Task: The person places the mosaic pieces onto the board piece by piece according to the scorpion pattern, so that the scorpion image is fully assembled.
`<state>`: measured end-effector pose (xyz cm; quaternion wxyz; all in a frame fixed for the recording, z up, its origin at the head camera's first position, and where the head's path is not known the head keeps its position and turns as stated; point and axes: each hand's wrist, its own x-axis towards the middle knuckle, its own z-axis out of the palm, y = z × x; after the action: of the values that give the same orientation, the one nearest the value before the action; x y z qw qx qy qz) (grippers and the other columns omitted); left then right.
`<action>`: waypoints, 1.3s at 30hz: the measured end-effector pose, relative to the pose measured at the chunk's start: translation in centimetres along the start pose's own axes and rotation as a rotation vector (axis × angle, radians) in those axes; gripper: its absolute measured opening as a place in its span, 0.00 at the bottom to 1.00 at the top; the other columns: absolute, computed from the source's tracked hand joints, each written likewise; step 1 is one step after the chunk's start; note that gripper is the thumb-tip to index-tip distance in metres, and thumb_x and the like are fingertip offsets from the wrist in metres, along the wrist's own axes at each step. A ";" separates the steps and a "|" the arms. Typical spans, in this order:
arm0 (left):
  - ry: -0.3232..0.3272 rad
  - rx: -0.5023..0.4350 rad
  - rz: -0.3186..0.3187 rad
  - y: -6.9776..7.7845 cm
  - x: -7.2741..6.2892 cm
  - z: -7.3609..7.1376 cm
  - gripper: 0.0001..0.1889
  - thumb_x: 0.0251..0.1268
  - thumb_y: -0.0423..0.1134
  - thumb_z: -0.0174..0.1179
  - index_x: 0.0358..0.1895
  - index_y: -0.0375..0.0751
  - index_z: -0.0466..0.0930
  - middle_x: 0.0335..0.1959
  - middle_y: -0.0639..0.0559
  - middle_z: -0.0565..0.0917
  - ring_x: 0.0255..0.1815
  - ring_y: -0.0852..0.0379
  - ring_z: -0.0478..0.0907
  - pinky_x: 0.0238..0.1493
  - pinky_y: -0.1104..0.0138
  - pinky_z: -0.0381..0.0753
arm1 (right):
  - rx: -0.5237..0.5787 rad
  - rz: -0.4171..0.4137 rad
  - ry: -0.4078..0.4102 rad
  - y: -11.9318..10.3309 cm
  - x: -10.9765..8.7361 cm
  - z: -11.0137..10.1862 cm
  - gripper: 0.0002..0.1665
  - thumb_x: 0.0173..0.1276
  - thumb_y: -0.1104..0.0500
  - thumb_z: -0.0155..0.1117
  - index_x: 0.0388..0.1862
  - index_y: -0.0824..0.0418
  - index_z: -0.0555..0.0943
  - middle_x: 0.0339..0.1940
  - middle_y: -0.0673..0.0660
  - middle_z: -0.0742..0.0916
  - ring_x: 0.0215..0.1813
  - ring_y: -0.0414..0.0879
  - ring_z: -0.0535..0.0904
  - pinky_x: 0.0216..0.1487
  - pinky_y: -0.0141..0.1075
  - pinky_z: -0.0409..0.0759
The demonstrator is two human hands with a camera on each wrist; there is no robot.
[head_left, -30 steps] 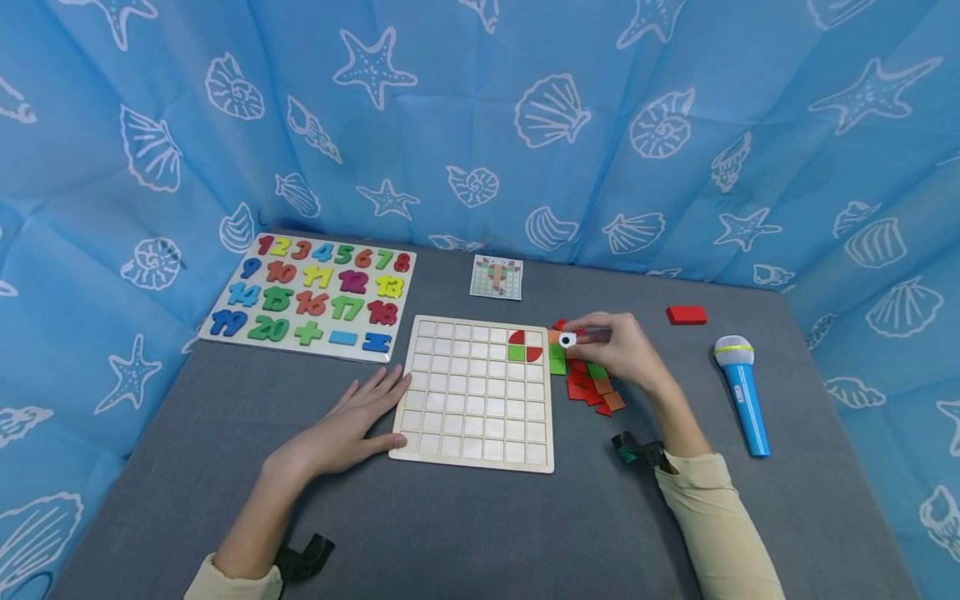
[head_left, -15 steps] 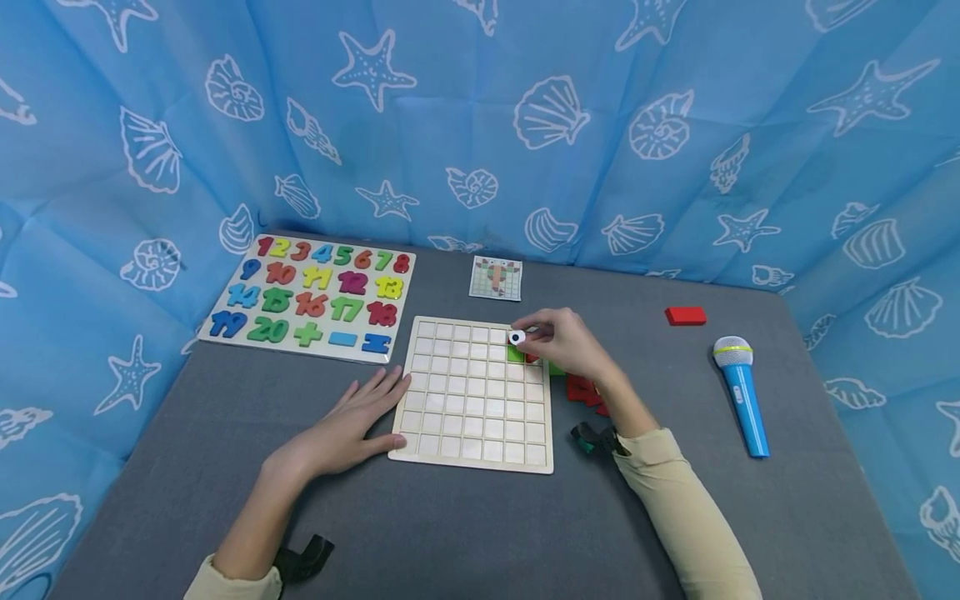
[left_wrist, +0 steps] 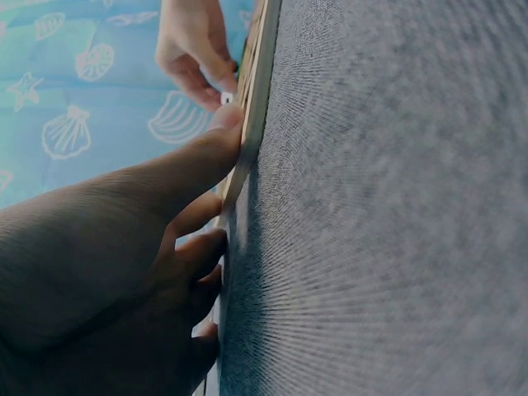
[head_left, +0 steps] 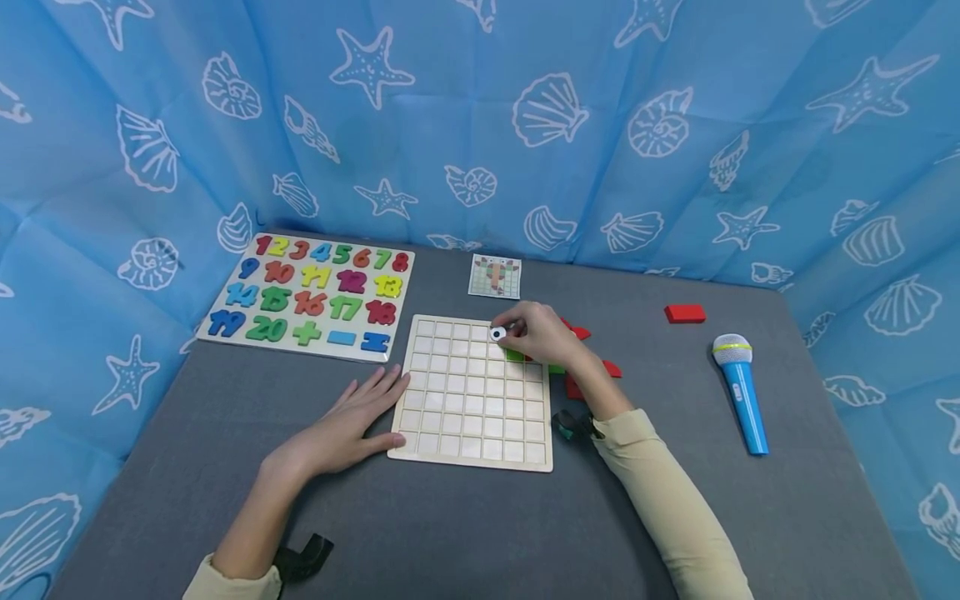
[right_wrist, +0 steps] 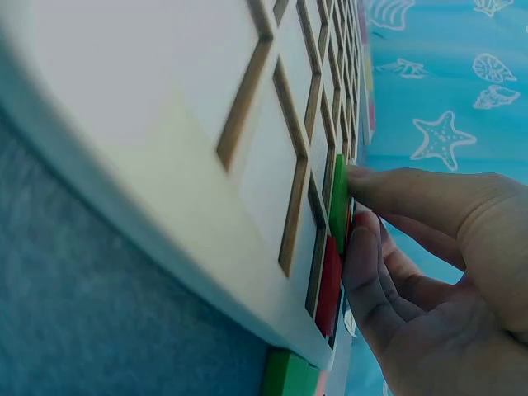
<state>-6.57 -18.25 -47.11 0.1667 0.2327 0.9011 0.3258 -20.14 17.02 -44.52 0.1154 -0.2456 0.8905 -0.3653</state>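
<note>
A pale wooden grid board [head_left: 465,408] lies in the middle of the grey table. My left hand [head_left: 348,425] rests along its left side, fingers spread, thumb on the near left corner. Between thumb and fingertips my right hand [head_left: 543,333] pinches a small white tile with a black dot [head_left: 497,333], like an eye, over the board's far row. In the right wrist view a green tile [right_wrist: 338,198] and a red tile [right_wrist: 328,285] sit in grid cells right by the fingertips. The eye tile is hidden there behind the fingers.
Loose red and green tiles [head_left: 576,388] lie right of the board, partly under the right forearm. A printed pattern card [head_left: 495,277] lies behind it, a number puzzle [head_left: 247,321] at back left. Farther right are a red block [head_left: 686,314] and a toy microphone [head_left: 741,392].
My right hand has carried the eye tile leftward from the loose pile, past the red and green tiles, along the board's far row. My left hand has stayed in place.
</note>
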 end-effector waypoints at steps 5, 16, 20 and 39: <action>-0.011 0.002 -0.023 0.3 0.1 -0.2 0.49 0.74 0.63 0.66 0.90 0.50 0.54 0.91 0.39 0.53 0.93 0.33 0.44 0.86 0.27 0.40 | -0.030 -0.018 0.003 -0.1 0.1 0.3 0.17 0.72 0.67 0.72 0.58 0.68 0.90 0.41 0.63 0.90 0.30 0.41 0.82 0.35 0.35 0.80; -0.026 0.026 -0.059 -0.4 0.5 0.3 0.49 0.74 0.60 0.67 0.90 0.51 0.52 0.92 0.44 0.51 0.94 0.36 0.43 0.89 0.31 0.38 | -0.027 0.018 0.017 -0.9 -0.6 0.1 0.16 0.73 0.66 0.73 0.58 0.67 0.90 0.51 0.67 0.90 0.41 0.50 0.88 0.38 0.36 0.84; -0.011 0.031 -0.041 -0.6 0.4 0.3 0.49 0.74 0.63 0.66 0.90 0.51 0.53 0.92 0.43 0.52 0.93 0.35 0.44 0.88 0.29 0.40 | -0.025 0.029 0.006 -0.8 -0.7 0.1 0.17 0.74 0.66 0.73 0.60 0.67 0.90 0.49 0.65 0.91 0.41 0.50 0.88 0.38 0.35 0.83; -0.012 0.041 -0.063 -0.3 0.4 0.5 0.48 0.75 0.56 0.68 0.90 0.50 0.53 0.92 0.45 0.51 0.94 0.38 0.43 0.89 0.32 0.39 | 0.097 0.099 0.114 0.3 -4.2 -1.6 0.18 0.76 0.63 0.71 0.63 0.64 0.88 0.55 0.66 0.91 0.47 0.53 0.89 0.47 0.39 0.88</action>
<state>-6.74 -18.02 -47.77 0.1776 0.2093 0.9134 0.3005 -17.30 20.35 -43.54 0.0939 -0.1744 0.8879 -0.4152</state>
